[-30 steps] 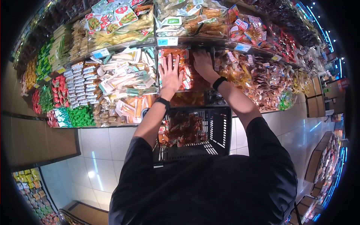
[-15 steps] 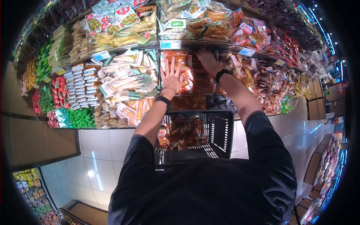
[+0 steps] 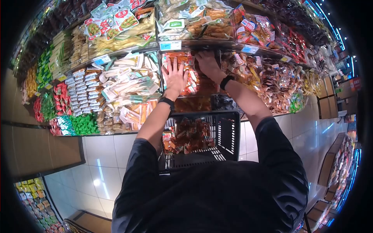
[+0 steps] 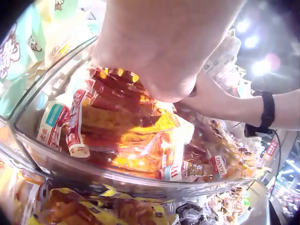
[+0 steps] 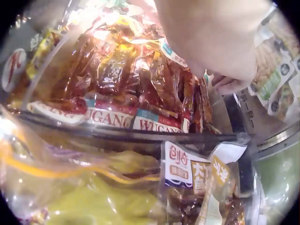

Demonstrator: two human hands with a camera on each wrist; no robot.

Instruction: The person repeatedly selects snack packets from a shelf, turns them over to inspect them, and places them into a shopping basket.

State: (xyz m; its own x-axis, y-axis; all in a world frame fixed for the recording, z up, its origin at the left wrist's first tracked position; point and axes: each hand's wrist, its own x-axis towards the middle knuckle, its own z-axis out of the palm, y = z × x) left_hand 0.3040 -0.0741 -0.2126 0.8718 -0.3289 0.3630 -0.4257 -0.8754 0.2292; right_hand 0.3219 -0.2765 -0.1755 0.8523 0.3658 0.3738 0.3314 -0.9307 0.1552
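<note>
My left hand (image 3: 175,77) lies with spread fingers on red-orange vacuum-packed snack packets (image 3: 192,82) in a clear-walled shelf bin. In the right wrist view, packets (image 5: 112,75) stand in a row, their red and white ends lettered "WUGANG". My right hand (image 3: 208,64) reaches into the shadowed back right of the same bin. Its fingers (image 5: 229,85) bend beside the packets at the bin's right wall. The fingertips are partly hidden, so I cannot tell whether they pinch a packet. Close below the bin is a black shopping basket (image 3: 227,136) with several similar reddish packets (image 3: 190,134) inside.
White and green snack packs (image 3: 130,79) fill the bin on the left. Brown-yellow packets (image 3: 248,73) lie in the bin on the right. A raised upper tier carries a price tag (image 3: 170,46) along its edge. Pale tiled floor (image 3: 105,151) lies behind the basket.
The right hand shifted right within the bin, then came back left toward the left hand. The left hand keeps its place on the packets. The head view has swung slightly.
</note>
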